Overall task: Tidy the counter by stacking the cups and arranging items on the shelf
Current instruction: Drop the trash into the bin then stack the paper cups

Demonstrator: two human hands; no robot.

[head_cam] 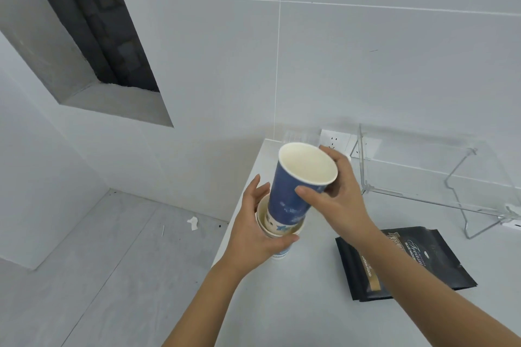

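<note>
The right hand (335, 200) grips the blue paper cup (296, 186) near its rim, its base tilted into the lower cup (277, 234), which the left hand (253, 231) holds at the counter (296, 304) edge. Light and easily crushed, both probably want gentle side grips.

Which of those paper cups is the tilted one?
The blue cup gripped by the right hand leans, its base entering the lower cup, which the left hand holds upright on the counter.
</note>
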